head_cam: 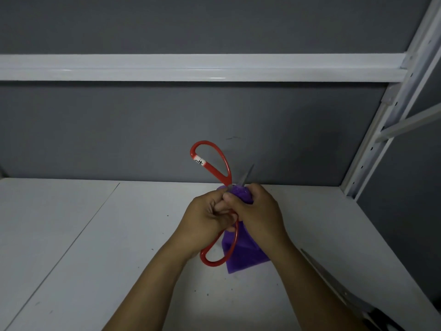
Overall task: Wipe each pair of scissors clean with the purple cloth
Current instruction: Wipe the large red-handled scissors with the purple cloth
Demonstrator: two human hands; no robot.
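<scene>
Two pairs of scissors here, over a speckled white tabletop [71, 235] backed by dark grey wall panels [143, 127], with a white rail [191, 68] across and a slotted metal upright [379, 144] on the right. Mid-table, the red-handled scissors [228, 174] are held up: left hand [205, 218] has its fingers curled round them near the pivot, right hand [259, 211] is wrapped round the purple cloth [245, 256], squeezing it onto the blades. Only one blade tip pokes out above; the rest is buried in cloth. The second scissors [338, 287] lie bottom right, dark handles cut off by the frame edge.
</scene>
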